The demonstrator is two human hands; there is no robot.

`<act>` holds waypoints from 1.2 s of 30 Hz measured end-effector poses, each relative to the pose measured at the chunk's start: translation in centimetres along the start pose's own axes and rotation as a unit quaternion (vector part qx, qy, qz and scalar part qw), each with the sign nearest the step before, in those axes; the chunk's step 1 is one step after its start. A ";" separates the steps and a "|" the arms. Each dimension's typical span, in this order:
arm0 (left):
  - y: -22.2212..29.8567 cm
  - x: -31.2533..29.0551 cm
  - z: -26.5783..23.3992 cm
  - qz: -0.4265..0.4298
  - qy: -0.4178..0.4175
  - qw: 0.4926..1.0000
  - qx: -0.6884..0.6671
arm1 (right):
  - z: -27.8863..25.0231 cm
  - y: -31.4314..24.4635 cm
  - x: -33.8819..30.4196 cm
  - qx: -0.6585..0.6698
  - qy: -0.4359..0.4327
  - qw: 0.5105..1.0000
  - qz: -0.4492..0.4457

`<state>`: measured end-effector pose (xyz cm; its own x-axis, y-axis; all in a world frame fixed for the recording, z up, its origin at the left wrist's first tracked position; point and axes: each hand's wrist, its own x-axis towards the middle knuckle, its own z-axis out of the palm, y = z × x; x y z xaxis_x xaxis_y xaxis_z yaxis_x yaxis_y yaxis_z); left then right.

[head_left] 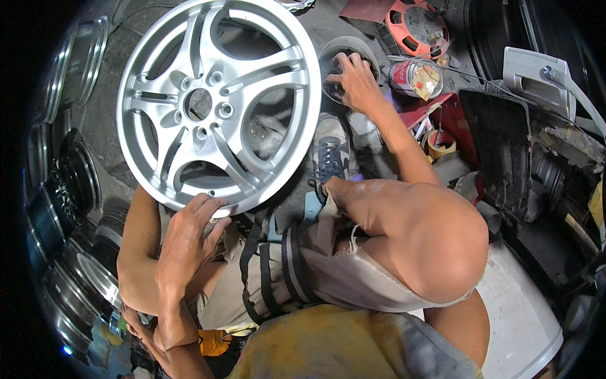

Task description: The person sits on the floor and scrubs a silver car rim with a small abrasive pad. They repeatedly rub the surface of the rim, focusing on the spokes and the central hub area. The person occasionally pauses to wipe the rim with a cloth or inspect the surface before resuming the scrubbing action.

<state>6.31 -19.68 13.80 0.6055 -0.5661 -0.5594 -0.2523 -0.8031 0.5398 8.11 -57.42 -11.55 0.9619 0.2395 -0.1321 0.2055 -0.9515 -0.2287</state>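
The left hand (189, 246) has its fingers drawn in close on the near edge of a silver wheel rim (214, 93), fingertips over the face of the lip and thumb just at its outer side. The right hand (358, 82) reaches over the mouth of a grey bucket (346, 42), its fingers spread a little and bent down inside; the tips are hidden in the dark, so whether they hold anything cannot be told.

The wheel rim sits over the floor (113, 136) in front of the person, its spoked face turned up toward the head, its right edge just beside the bucket. A laced grey-and-blue shoe (331, 155) is planted near that same edge, on the near side of the bucket.

To the right of the bucket is a can with a red label (407, 77), and beyond it a red-orange ring-shaped part (401, 31). A roll of yellow tape (449, 148) lies nearer the right knee, by a red container (447, 114). Farther right is a white plastic part (527, 72). Along the far left are other wheels (95, 44).
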 end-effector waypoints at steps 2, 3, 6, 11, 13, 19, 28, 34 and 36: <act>0.0 0.0 0.0 0.001 0.005 1.000 0.005 | 0.4 1.3 0.6 0.094 0.050 0.994 0.020; 0.0 0.0 0.0 0.002 0.011 1.000 0.010 | 0.6 1.8 0.6 0.140 0.074 0.987 0.028; 0.0 -0.2 0.1 -0.003 0.011 1.000 0.007 | -0.2 2.5 0.7 0.369 0.061 0.916 0.142; -0.1 -0.5 0.1 0.002 0.011 1.000 0.002 | -2.9 2.7 -0.5 0.573 0.007 0.772 0.276; -0.1 -0.2 0.0 0.017 0.016 1.000 0.010 | -2.5 3.5 -0.9 0.601 0.009 0.747 0.284; -0.4 -0.6 0.2 0.009 0.015 1.000 0.001 | -1.6 3.2 -1.1 0.631 0.028 0.728 0.266; -0.2 -0.7 -0.1 0.017 0.019 1.000 0.009 | -0.8 3.0 -2.0 0.631 0.114 0.721 0.264; -0.3 -0.7 0.1 0.015 0.025 1.000 0.008 | -0.8 2.7 -2.2 0.641 0.126 0.706 0.275; -0.3 -0.7 0.1 0.012 0.021 1.000 0.010 | -1.1 2.5 -2.2 0.640 0.114 0.703 0.287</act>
<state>5.91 -19.11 13.98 0.6300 -0.5780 -0.5187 -0.2819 -0.7926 0.5407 6.66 -60.58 -10.80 0.8535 -0.2905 -0.4325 -0.4193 0.1099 -0.9012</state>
